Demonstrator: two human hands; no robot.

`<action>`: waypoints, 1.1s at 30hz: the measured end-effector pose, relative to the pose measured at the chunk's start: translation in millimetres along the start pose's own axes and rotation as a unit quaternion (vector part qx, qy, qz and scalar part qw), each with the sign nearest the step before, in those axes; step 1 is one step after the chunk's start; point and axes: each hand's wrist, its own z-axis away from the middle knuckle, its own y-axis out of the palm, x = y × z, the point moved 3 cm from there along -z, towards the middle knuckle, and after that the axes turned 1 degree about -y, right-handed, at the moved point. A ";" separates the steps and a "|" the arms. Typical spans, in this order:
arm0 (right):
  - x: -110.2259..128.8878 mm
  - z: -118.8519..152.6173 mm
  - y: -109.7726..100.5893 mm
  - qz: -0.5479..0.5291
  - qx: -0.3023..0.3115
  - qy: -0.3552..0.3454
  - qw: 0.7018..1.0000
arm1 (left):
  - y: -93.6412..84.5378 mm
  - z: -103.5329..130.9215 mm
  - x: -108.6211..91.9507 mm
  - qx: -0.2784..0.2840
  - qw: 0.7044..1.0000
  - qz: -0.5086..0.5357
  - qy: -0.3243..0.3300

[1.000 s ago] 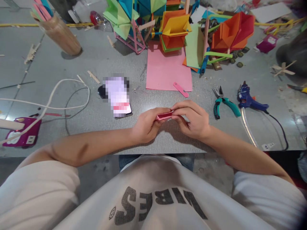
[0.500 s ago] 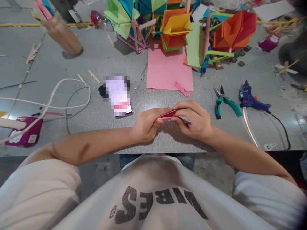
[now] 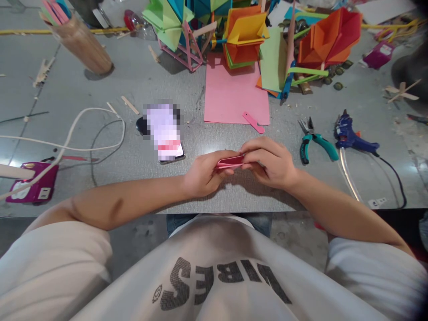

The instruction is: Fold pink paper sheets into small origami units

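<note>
Between my two hands is a small folded piece of pink paper (image 3: 230,162), its layers slightly parted along the upper edge. My left hand (image 3: 204,174) grips its left end, with fingers behind and thumb in front. The right end is pinched by the fingertips of my right hand (image 3: 271,161). Beyond my hands lies a stack of pink paper sheets (image 3: 230,96), with a small pink cutter (image 3: 253,122) across its front right corner. A phone (image 3: 165,133), partly blurred out, rests left of the sheets.
Pliers with teal handles (image 3: 317,141) and a blue glue gun (image 3: 354,133) lie to the right. Folded paper shapes, among them an orange one (image 3: 329,42), crowd the back. A brown cup (image 3: 82,47) and a white cable (image 3: 75,129) are on the left.
My left fingers have shifted on the folded pink paper, and more of its parted layers now shows. My right hand keeps nearly the same place and pinch.
</note>
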 end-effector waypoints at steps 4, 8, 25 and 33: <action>-2.7 0.7 0.0 -0.003 -0.012 -0.029 0.999 | 0.1 0.2 0.6 0.008 1.000 0.007 0.012; -5.8 5.2 3.3 -0.042 -0.016 0.018 0.999 | -0.2 -0.1 0.8 0.001 0.999 0.022 0.026; 3.6 4.4 6.4 -0.094 -0.095 0.082 0.988 | 0.4 2.6 9.8 0.039 0.994 0.087 0.059; -5.1 5.5 3.9 -0.196 -0.081 0.086 0.973 | -0.5 -2.3 7.7 0.038 0.989 0.131 0.063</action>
